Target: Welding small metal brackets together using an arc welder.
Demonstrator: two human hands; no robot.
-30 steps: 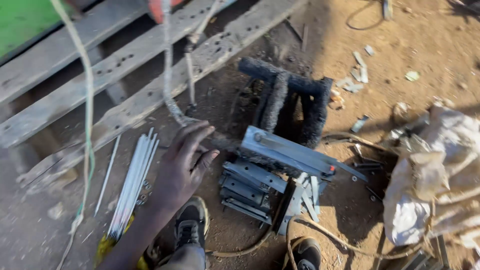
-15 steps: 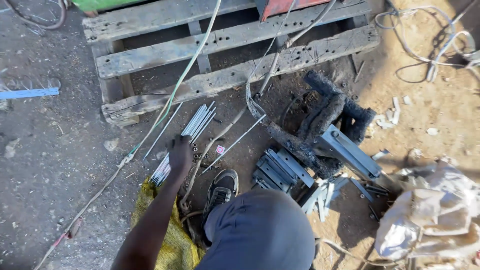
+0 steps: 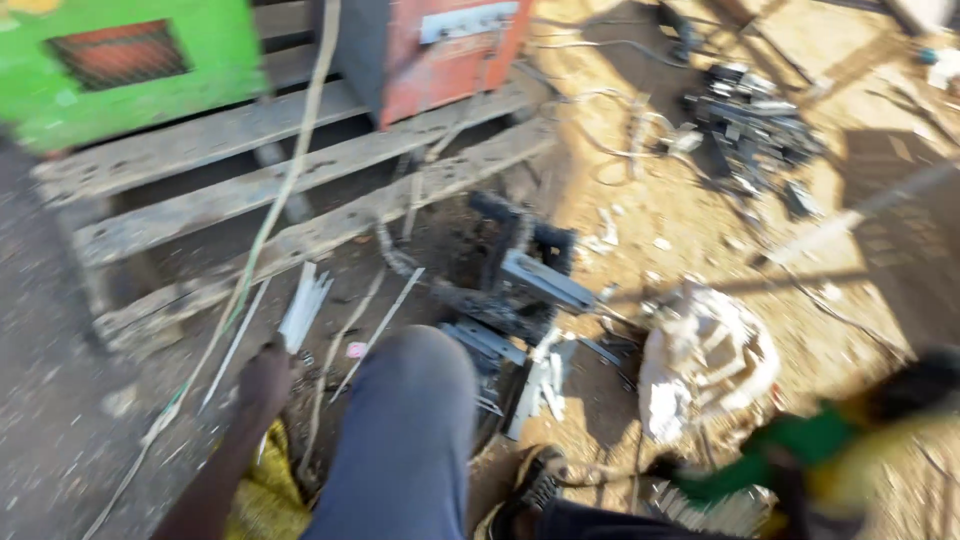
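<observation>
The left hand (image 3: 268, 380) reaches down to the bundle of thin white rods (image 3: 303, 303) on the ground, its fingers at the bundle's near end; motion blur hides whether it grips. The rods lie against the wooden pallet (image 3: 300, 235), not lifted. Grey metal brackets (image 3: 500, 345) lie right of the hand, untouched. The right hand is out of view.

Background stuff I can see: a wooden pallet (image 3: 300, 190) carrying a green box (image 3: 120, 70) and an orange-red machine (image 3: 440, 50). Pile of dark metal scrap (image 3: 755, 125) top right on sandy ground, and a crumpled whitish sack (image 3: 705, 365) near the middle.
</observation>
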